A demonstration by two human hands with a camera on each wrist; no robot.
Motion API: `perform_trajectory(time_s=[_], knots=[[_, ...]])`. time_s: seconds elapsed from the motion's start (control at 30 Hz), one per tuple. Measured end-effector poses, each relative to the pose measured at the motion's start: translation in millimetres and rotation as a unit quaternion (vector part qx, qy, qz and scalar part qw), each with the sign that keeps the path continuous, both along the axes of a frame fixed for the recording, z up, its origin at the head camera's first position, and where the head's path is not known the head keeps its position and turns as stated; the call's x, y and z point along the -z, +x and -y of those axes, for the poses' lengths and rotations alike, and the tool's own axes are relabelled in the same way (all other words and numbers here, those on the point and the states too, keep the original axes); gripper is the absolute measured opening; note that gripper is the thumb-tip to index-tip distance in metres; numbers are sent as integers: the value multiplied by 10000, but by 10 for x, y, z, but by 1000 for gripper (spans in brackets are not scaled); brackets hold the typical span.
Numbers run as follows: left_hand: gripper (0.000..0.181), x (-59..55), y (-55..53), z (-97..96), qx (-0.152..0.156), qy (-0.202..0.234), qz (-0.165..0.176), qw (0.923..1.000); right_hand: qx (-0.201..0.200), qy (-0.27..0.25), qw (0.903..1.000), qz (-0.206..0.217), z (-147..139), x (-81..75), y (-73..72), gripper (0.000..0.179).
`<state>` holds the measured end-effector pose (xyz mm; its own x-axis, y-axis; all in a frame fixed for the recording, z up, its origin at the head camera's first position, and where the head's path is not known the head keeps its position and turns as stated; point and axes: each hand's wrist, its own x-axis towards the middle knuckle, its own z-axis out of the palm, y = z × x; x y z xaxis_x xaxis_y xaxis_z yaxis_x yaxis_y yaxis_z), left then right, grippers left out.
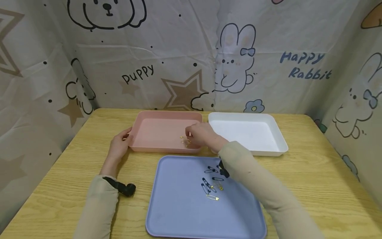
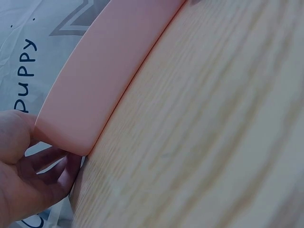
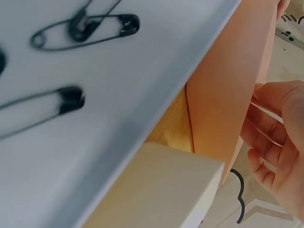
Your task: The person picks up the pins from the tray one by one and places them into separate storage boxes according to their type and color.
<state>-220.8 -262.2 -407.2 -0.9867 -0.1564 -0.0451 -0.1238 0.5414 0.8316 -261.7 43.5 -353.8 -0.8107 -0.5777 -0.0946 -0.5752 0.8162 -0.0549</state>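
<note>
My left hand (image 1: pixel 120 146) holds the left end of the pink tray (image 1: pixel 161 129); in the left wrist view its thumb is at the rim and its fingers curl at the corner. My right hand (image 1: pixel 203 134) reaches over the pink tray's right side, fingers pointing down. Several small gold safety pins (image 1: pixel 188 143) lie in the tray by those fingertips. The right wrist view hides the fingertips behind the tray wall, so I cannot tell if they pinch a pin. On the blue tray (image 1: pixel 176 199) lie several black safety pins (image 1: pixel 218 179) and a few gold ones (image 1: pixel 212 198).
A white tray (image 1: pixel 244 129) stands to the right of the pink one, behind the blue tray. All three are on a wood-grain table (image 1: pixel 59 199). A printed cloth (image 1: pixel 179 49) with cartoon animals hangs behind and at both sides. My right forearm crosses above the blue tray's right edge.
</note>
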Motion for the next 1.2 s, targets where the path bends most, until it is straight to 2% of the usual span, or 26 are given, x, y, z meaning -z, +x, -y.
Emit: perform_trajectory(time_s=[0.37, 0.63, 0.93, 1.2], knots=[[45, 8, 10, -2, -47, 16, 61, 10000, -309, -256, 9990, -177, -158, -16, 137, 11], [45, 15, -3, 15, -45, -8, 38, 10000, -530, -446, 9973, -252, -243, -91, 278, 11], [45, 5, -3, 25, -46, 18, 17, 10000, -862, -351, 9949, -380, -407, -116, 479, 11], [44, 4, 3, 15, -41, 55, 0, 10000, -806, -502, 9950, -321, -660, -118, 664, 8]])
